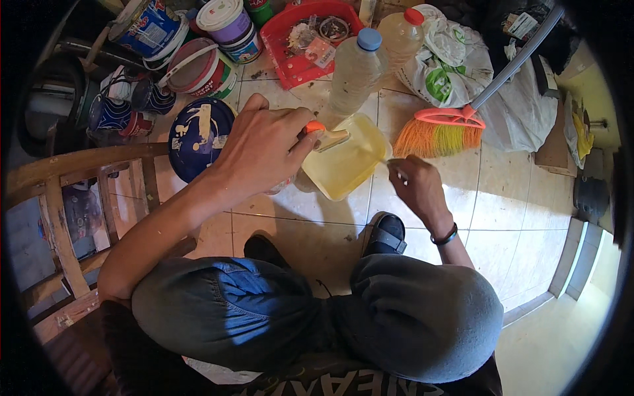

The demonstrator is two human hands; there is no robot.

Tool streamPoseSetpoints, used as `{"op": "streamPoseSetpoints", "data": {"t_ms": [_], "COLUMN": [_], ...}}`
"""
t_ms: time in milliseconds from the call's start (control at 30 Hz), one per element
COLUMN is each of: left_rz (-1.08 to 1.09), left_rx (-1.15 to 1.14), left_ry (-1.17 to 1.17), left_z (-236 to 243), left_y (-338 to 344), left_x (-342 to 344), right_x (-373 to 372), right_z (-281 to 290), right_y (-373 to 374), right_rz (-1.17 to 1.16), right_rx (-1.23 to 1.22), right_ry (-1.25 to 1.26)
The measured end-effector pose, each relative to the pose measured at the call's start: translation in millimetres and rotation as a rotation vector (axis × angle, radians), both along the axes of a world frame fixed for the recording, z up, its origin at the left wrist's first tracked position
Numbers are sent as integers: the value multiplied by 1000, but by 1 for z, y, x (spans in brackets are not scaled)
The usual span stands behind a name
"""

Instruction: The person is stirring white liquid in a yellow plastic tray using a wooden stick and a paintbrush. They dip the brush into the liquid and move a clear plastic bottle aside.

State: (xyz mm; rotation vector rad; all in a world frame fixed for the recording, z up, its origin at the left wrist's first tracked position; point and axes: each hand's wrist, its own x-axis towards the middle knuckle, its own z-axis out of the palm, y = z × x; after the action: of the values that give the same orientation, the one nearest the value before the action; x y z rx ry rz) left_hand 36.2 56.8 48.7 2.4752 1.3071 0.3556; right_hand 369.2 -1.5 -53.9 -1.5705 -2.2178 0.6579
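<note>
A shallow, pale yellow square tray (337, 179) with rounded corners lies in front of me, with a yellowish layer inside. My left hand (267, 142) is closed around an orange-handled tool (332, 140) that looks like a paintbrush. Its flat end hangs over the tray's far left part. At the tray's right edge, my right hand (417, 188) has its fingers pinched together around a thin stick-like piece, which reaches over the rim. The fingers hide most of that piece, so its kind is unclear.
Beyond the tray stand a blue-capped bottle (356, 72) and a red-capped bottle (404, 39). A red dustpan (290, 63) holds debris. An orange broom (439, 135) is at right, near plastic bags (449, 59). Paint buckets (201, 69) and a wooden chair (63, 224) fill the left.
</note>
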Motion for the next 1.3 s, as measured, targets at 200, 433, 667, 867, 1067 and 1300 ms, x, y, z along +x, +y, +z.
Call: {"op": "streamPoseSetpoints", "data": {"t_ms": [200, 433, 667, 867, 1067, 1300], "left_rz": [9, 13, -1, -8, -4, 9], "left_rx": [-4, -4, 6, -20, 13, -4], "left_ry": [-17, -6, -3, 10, 3, 18], "left_z": [4, -1, 1, 2, -1, -1], "left_y": [1, 0, 3, 2, 3, 1], "left_x": [1, -3, 0, 2, -1, -1], "right_x": [-32, -11, -32, -8, -21, -17], "right_z": [-18, -4, -9, -3, -17, 1], "right_y": [-27, -20, -29, -24, -20, -20], "right_rz": [118, 114, 197, 85, 106, 206], "right_rx": [59, -12, 88, -20, 92, -58], "right_ry": [-10, -19, -13, -26, -54, 41]}}
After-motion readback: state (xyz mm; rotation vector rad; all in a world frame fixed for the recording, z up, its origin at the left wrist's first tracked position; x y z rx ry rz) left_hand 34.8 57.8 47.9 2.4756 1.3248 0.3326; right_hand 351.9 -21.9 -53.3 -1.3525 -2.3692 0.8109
